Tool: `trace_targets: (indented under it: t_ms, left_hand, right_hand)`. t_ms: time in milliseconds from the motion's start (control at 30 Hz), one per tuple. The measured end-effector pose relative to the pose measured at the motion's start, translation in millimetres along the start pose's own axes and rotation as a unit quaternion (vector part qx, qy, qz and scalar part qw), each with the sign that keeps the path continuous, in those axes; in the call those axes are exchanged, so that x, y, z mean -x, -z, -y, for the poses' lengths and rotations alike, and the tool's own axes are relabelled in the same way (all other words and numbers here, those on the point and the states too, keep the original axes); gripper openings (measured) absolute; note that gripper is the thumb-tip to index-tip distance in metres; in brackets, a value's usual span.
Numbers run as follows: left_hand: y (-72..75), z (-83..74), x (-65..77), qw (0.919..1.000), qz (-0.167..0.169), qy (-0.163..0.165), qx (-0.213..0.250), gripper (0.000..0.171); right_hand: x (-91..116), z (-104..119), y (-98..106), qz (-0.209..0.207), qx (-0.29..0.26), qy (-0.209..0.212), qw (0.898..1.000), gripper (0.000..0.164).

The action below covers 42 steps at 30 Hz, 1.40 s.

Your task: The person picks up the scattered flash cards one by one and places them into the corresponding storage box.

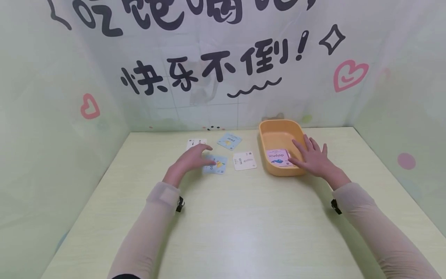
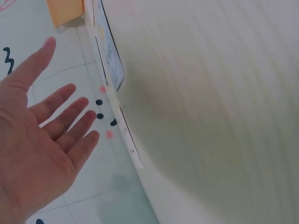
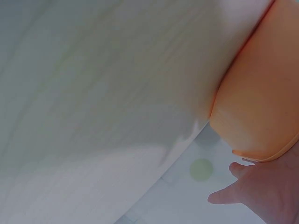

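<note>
My left hand point(image 1: 192, 159) hovers with fingers apart near a blue "mango" card point(image 1: 216, 167), its thumb overlapping that card in the head view. In the left wrist view the palm and spread fingers hold nothing. A white card point(image 1: 196, 142), partly hidden by this hand, lies behind it. Close by are a blue "pear" card point(image 1: 229, 140) and a white "arm" card point(image 1: 244, 161). My right hand point(image 1: 315, 159) is over the right side of an orange tray point(image 1: 265, 133), fingers spread. Inside the tray lies a pink "dolphin" card point(image 1: 277, 158), the right thumb at its edge.
A pale wooden table point(image 1: 251, 224) carries the cards and tray. Behind it stands a white sheet point(image 1: 209, 100) with large black lettering and pink hearts. Similar sheets enclose the left and right sides.
</note>
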<state>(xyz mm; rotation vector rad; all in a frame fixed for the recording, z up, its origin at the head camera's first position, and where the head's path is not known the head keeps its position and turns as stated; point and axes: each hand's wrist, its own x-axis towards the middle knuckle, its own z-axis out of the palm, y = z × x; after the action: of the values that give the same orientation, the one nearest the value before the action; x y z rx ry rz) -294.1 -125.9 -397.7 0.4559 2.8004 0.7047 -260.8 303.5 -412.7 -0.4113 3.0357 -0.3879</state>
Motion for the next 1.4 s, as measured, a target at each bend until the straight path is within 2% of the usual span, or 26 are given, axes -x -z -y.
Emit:
trace_targets:
  t_ms: [300,900,1100,1400]
  left_hand:
    - [-2.0,13.9,6.3,1.0000,0.002,-0.006,0.007,0.068]
    - [-10.0,19.4,11.8,0.9998,0.016,-0.008,0.013,0.071]
    - [-12.6,18.4,8.9,0.9996,0.023,-0.008,0.013,0.070]
    - [-14.9,15.6,1.1,0.9988,0.041,-0.017,-0.022,0.075]
  right_hand:
    - [0,1,0,-0.009,-0.006,0.003,1.000,0.085]
    - [0,2,2,0.003,0.001,0.001,1.000,0.083]
    - [2,2,3,0.001,-0.008,0.003,1.000,0.083]
    - [1,4,5,0.006,-0.002,0.002,1.000,0.082]
